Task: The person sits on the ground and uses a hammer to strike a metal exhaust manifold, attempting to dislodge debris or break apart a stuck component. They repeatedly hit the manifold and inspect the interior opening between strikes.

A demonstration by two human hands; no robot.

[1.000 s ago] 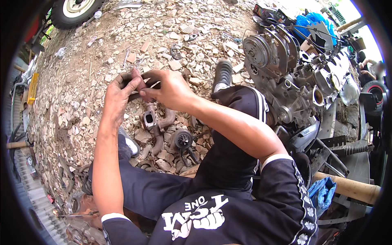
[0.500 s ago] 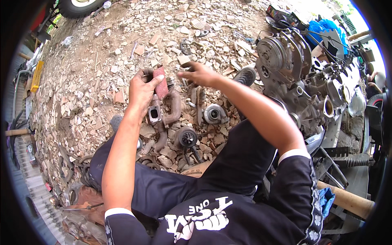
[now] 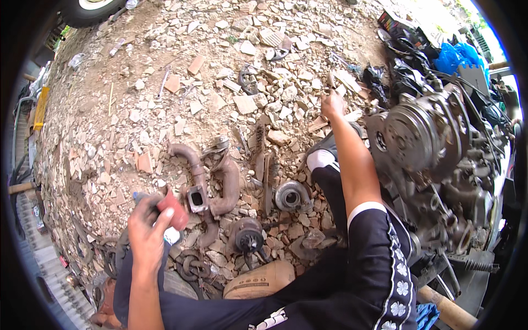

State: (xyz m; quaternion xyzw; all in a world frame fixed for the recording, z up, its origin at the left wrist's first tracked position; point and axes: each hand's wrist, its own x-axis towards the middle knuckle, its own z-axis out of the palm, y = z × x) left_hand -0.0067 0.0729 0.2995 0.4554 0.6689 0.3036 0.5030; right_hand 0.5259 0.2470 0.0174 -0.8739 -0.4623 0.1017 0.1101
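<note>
My left hand [image 3: 147,223] is closed on a folded piece of reddish sandpaper [image 3: 175,213], pinched between thumb and fingers. Just right of it lies a rusty pipe manifold [image 3: 228,184] with a square flange opening. My right hand [image 3: 333,103] reaches far forward over the rubble, one finger stretched out, nothing visible in it. Between my legs rest a turbocharger core [image 3: 249,240] with a dark finned wheel and a round metal turbo housing [image 3: 290,196]. A long, narrow brush-like piece [image 3: 268,179] stands upright in view beside the housing.
Broken tile and stone rubble [image 3: 165,82] covers the ground. A large engine [image 3: 418,143] with pulleys stands close to my right arm. Beyond it are black bags and a blue plastic bag [image 3: 461,58]. A brown sack [image 3: 261,279] lies beneath me. A tyre [image 3: 91,12] shows at far left.
My right hand has moved away from the sandpaper, forward and to the right. My left hand has drawn back and left, still holding the sandpaper. The view has shifted.
</note>
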